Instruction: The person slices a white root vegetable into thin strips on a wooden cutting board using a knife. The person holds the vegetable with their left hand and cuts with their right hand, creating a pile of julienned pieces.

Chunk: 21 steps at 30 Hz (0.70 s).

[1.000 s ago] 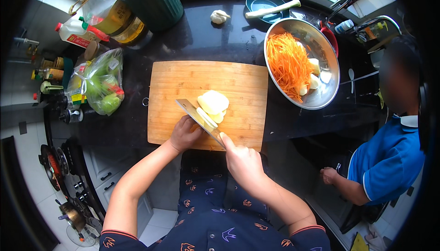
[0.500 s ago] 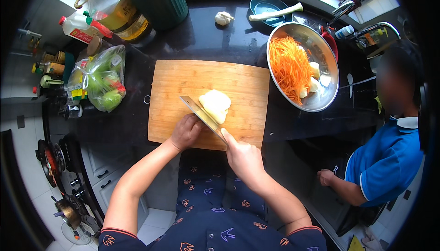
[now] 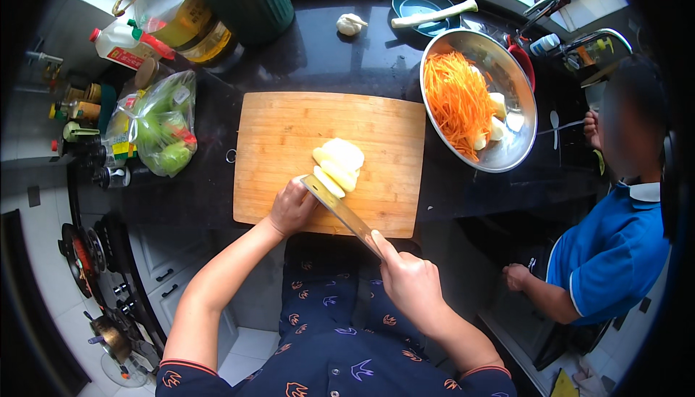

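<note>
My right hand [image 3: 411,282] grips the handle of a cleaver [image 3: 340,214], its fingers wrapped round it. The blade slants up and left across the near part of the wooden cutting board [image 3: 275,125]. Pale yellow slices of a peeled vegetable [image 3: 342,159], probably potato, lie overlapped beyond the blade. One slice lies a little apart, close to the edge. On the blade's left side my left hand [image 3: 292,207] is curled near its far end. Its fingertips, and whatever they hold, are hidden.
Right of the board stands a steel bowl [image 3: 523,132] with shredded carrot [image 3: 455,100] and pale chunks. Garlic [image 3: 350,24] and a teal dish [image 3: 407,7] lie behind. Bagged green vegetables [image 3: 168,125], an oil bottle [image 3: 181,24] and a utensil holder [image 3: 255,7] stand left. A person [image 3: 612,252] is at right.
The cleaver has shifted right and toward me, and a slice now lies separate beside its blade. My left hand has barely moved. The other person's raised hand now shows.
</note>
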Each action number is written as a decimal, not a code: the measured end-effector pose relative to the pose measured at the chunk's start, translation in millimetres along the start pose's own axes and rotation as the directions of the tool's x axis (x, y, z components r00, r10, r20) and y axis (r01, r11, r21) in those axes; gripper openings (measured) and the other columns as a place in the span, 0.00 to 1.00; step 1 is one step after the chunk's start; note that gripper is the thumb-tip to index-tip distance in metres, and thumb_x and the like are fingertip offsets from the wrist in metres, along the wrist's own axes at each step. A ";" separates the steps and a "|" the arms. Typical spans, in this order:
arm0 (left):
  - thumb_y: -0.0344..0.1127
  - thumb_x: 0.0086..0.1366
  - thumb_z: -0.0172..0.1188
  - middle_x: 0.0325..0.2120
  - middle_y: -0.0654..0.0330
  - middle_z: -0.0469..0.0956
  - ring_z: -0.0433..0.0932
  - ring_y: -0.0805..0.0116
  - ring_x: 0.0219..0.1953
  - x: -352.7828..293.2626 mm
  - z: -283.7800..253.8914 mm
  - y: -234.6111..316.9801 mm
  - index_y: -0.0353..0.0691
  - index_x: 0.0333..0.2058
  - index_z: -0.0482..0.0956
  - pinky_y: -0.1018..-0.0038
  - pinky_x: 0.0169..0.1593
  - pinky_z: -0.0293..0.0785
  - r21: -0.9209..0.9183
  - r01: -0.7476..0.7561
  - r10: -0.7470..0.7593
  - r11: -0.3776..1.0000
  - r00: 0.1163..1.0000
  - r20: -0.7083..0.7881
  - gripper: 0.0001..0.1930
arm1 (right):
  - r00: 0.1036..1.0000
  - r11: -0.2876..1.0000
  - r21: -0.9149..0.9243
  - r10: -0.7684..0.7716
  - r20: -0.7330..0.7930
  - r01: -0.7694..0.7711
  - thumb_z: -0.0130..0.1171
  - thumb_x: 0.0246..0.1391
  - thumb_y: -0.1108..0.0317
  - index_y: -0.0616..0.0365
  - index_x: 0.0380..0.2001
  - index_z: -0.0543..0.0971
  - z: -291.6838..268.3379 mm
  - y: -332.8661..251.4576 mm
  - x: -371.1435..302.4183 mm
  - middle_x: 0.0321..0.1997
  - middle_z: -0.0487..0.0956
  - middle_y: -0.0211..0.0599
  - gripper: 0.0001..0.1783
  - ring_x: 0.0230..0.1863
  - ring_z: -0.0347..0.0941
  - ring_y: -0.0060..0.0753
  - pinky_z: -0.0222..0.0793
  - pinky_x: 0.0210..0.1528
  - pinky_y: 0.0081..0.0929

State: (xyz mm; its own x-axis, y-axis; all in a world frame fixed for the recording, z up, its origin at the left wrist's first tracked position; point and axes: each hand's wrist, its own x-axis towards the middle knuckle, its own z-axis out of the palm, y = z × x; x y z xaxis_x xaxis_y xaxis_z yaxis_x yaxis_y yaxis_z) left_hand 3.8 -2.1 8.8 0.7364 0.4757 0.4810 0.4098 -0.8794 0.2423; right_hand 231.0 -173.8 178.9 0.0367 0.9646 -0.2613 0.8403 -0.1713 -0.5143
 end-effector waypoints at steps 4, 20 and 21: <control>0.31 0.57 0.69 0.42 0.54 0.74 0.76 0.55 0.46 5.9 -2.6 0.5 0.37 0.44 0.80 0.66 0.45 0.81 0.014 -0.019 0.019 1.000 1.000 -0.006 0.16 | 1.000 1.000 -0.020 0.001 -0.010 -0.002 0.59 0.57 0.74 0.53 0.63 0.74 -2.4 -0.1 -2.3 0.17 0.76 0.45 0.29 0.17 0.78 0.49 0.77 0.21 0.42; 0.31 0.58 0.69 0.44 0.56 0.76 0.77 0.57 0.48 7.7 -3.0 1.1 0.39 0.44 0.82 0.67 0.44 0.81 0.010 -0.035 0.036 0.999 0.999 -0.025 0.14 | 1.000 1.000 -0.004 -0.003 0.000 0.003 0.58 0.57 0.74 0.55 0.62 0.74 8.0 4.1 3.8 0.17 0.76 0.45 0.27 0.17 0.78 0.50 0.76 0.20 0.42; 0.32 0.58 0.69 0.45 0.56 0.77 0.77 0.56 0.48 8.0 -2.6 1.2 0.38 0.44 0.82 0.67 0.44 0.81 0.013 -0.038 0.038 0.999 0.999 -0.031 0.14 | 1.000 1.000 0.001 -0.005 0.008 0.005 0.58 0.58 0.74 0.55 0.62 0.74 8.9 4.5 5.6 0.17 0.76 0.46 0.27 0.17 0.78 0.50 0.76 0.20 0.42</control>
State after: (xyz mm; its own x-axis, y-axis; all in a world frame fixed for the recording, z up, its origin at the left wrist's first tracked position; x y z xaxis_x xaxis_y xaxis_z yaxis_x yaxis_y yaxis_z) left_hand 8.8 0.7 15.1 0.7344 0.4411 0.5158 0.3888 -0.8964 0.2130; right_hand 230.2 -171.0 167.8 0.0277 0.9638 -0.2651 0.8400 -0.1662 -0.5164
